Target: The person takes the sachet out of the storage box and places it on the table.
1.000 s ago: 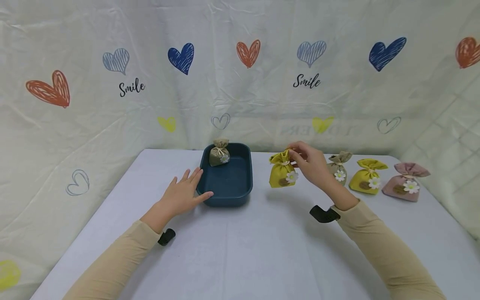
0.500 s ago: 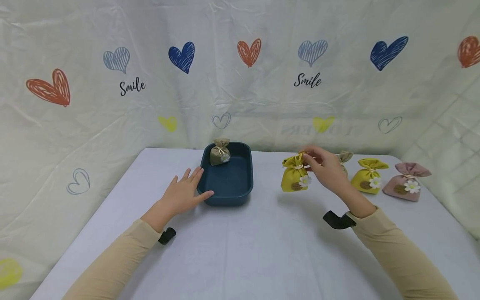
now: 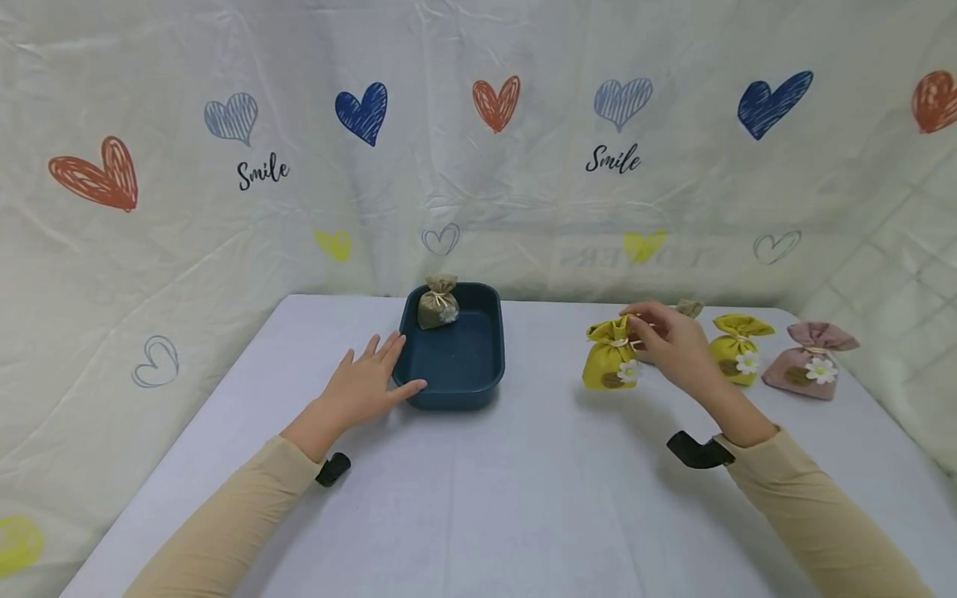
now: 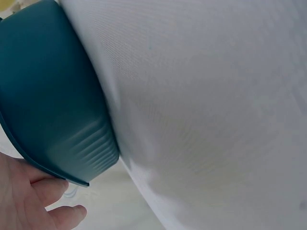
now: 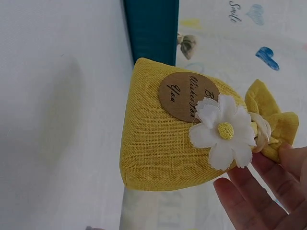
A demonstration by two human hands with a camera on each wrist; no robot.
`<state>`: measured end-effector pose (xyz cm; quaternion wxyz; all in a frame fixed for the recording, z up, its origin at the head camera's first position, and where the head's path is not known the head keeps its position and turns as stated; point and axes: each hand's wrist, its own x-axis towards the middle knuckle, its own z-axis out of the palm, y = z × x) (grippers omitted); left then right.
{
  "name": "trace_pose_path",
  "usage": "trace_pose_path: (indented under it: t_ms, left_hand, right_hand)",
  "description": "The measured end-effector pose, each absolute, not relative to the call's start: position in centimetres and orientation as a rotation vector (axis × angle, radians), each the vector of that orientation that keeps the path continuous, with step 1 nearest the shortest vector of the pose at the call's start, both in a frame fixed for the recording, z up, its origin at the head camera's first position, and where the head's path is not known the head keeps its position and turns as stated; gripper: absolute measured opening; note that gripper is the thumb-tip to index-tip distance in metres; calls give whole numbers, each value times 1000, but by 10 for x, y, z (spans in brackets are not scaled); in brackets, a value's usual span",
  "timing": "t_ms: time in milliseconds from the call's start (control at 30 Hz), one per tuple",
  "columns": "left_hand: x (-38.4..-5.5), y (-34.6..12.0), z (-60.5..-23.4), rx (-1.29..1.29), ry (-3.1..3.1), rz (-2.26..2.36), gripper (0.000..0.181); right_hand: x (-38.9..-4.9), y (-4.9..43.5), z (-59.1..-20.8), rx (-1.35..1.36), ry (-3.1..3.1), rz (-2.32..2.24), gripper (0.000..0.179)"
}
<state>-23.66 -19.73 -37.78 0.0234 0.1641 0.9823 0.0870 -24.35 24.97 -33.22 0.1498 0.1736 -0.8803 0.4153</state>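
Note:
By its gathered neck, my right hand (image 3: 676, 345) pinches a yellow cloth pouch (image 3: 609, 365), held just above the white table. In the right wrist view this yellow pouch (image 5: 163, 139) shows a white flower and a round brown tag. My left hand (image 3: 362, 386) has its fingers spread and touches the left rim of a dark teal basin (image 3: 456, 357). The left wrist view shows the fingers (image 4: 50, 189) at the rim of the basin (image 4: 53, 91). Inside the basin, at the back left, sits an olive-brown pouch (image 3: 437, 309).
Right of my right hand stand a second yellow pouch (image 3: 728, 345) and a pink pouch (image 3: 803, 365). A beige pouch (image 3: 689, 308) is mostly hidden behind that hand. The white table (image 3: 516, 498) meets a heart-printed curtain (image 3: 538, 208) at its back edge.
My right hand has moved right and slightly nearer with the yellow pouch, away from the basin, covering more of the beige pouch. My left hand has stayed at the rim.

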Motion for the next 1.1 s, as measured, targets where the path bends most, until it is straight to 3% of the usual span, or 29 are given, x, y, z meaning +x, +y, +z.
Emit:
trace_pose_path:
  t_ms: [1100]
  left_hand:
    - [-235, -196, -378, 512, 3045, 275, 95]
  right_hand:
    - [-226, 321, -342, 364, -2659, 1209, 33]
